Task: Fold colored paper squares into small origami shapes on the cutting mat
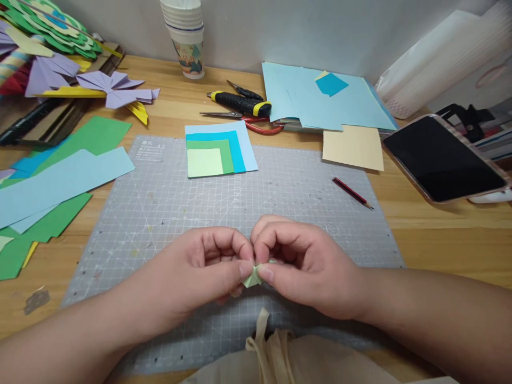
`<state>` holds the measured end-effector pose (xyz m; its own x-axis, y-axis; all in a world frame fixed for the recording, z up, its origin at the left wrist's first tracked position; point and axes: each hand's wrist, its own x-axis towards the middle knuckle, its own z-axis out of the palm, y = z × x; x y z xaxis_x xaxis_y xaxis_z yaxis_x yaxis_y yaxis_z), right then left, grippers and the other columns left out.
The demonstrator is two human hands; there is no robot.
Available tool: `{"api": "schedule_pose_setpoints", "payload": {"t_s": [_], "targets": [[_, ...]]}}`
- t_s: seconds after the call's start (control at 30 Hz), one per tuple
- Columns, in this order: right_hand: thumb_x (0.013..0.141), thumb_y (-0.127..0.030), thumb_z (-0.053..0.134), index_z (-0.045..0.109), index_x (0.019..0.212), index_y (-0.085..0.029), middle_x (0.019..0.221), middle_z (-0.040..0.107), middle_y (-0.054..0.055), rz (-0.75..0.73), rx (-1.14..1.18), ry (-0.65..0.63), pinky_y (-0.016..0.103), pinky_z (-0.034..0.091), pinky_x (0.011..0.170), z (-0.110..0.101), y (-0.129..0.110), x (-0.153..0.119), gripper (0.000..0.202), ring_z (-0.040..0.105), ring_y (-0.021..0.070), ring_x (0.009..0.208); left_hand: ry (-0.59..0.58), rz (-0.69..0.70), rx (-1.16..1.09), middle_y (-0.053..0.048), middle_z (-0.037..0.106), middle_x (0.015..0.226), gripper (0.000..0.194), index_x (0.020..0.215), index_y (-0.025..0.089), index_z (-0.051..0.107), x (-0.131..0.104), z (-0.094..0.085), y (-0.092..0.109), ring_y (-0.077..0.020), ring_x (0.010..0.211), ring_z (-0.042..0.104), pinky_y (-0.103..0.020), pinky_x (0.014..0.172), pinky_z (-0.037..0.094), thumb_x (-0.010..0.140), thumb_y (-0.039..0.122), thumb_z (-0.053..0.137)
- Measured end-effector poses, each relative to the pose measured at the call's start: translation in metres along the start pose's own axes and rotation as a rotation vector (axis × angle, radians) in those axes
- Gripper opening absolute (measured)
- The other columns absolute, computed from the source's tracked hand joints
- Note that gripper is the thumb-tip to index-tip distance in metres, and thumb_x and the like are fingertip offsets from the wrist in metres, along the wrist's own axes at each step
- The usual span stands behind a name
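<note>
A small folded piece of light green paper (252, 278) is pinched between both hands, above the front half of a grey cutting mat (160, 213). My left hand (208, 266) grips its left side between thumb and fingers. On the right side, my right hand (304, 266) pinches it the same way, the thumb lying over the paper. The fingertips of the two hands nearly touch and hide part of the folds. Behind them on the mat lies a stack of square papers (205, 161) in light green, green, blue and pale blue.
A red and black pencil (352, 193) lies on the mat's right part. Scissors (264, 127), a cutter (240, 103) and paper cups (188, 48) stand or lie behind. Paper strips (60, 181) are left, a phone (444, 159) right.
</note>
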<state>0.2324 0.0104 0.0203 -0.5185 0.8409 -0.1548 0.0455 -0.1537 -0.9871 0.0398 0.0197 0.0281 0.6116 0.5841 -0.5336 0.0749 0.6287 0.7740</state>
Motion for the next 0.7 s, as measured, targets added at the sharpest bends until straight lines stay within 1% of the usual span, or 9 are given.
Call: {"api": "schedule_pose_setpoints", "payload": {"t_s": [0.27, 0.37, 0.53, 0.7], "targets": [[0.079, -0.016, 0.062, 0.054, 0.071, -0.019, 0.078, 0.052, 0.000, -0.019, -0.027, 0.007, 0.028, 0.040, 0.061, 0.000, 0.000, 0.000, 0.012, 0.049, 0.0131, 0.071, -0.055, -0.028, 0.010, 0.007, 0.046, 0.060, 0.017, 0.075, 0.020, 0.057, 0.001, -0.004, -0.002, -0.0081, 0.055, 0.037, -0.020, 0.052, 0.028, 0.085, 0.032, 0.062], [0.079, -0.016, 0.062, 0.054, 0.071, -0.019, 0.078, 0.052, 0.000, -0.024, -0.040, 0.013, 0.029, 0.040, 0.061, 0.000, 0.001, 0.000, 0.012, 0.049, 0.0133, 0.071, -0.047, -0.019, 0.028, 0.007, 0.045, 0.060, 0.017, 0.075, 0.020, 0.055, 0.001, -0.002, -0.001, -0.0088, 0.056, 0.035, -0.021, 0.053, 0.026, 0.086, 0.032, 0.060], [0.079, -0.018, 0.061, 0.052, 0.073, -0.020, 0.078, 0.052, 0.001, -0.012, -0.030, 0.016, 0.029, 0.042, 0.062, 0.002, 0.001, 0.000, 0.012, 0.050, 0.0143, 0.072, -0.019, 0.019, 0.050, 0.008, 0.039, 0.059, 0.019, 0.071, 0.020, 0.049, 0.000, 0.004, 0.002, -0.0093, 0.055, 0.028, -0.023, 0.051, 0.021, 0.083, 0.033, 0.059], [0.081, -0.023, 0.061, 0.053, 0.077, -0.020, 0.077, 0.051, 0.000, 0.031, -0.009, 0.022, 0.028, 0.040, 0.061, 0.001, -0.001, -0.001, 0.009, 0.047, 0.0135, 0.071, 0.015, 0.058, -0.005, 0.007, 0.041, 0.059, 0.021, 0.072, 0.020, 0.050, 0.001, 0.007, 0.000, -0.0088, 0.054, 0.029, -0.022, 0.050, 0.023, 0.083, 0.033, 0.060]]}}
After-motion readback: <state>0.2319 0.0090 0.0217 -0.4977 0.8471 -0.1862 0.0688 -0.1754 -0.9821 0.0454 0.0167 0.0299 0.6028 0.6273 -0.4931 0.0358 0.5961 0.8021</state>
